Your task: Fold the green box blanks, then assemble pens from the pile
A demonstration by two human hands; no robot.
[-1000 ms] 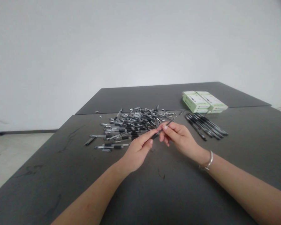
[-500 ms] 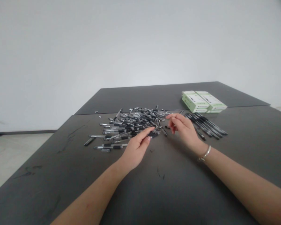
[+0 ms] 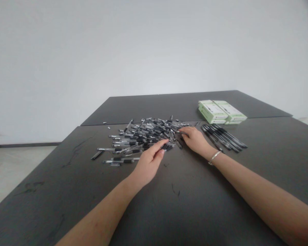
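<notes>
Right hand pinches a dark pen part, left hand with hold unclear; green-white boxes beyond the right bear illegible print.

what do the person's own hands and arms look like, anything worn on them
Both the left hand and right hand are ungloved, and no sleeves show on either forearm. The right wrist wears a slim, silver-coloured bracelet; nothing is visible on the left wrist.
</notes>
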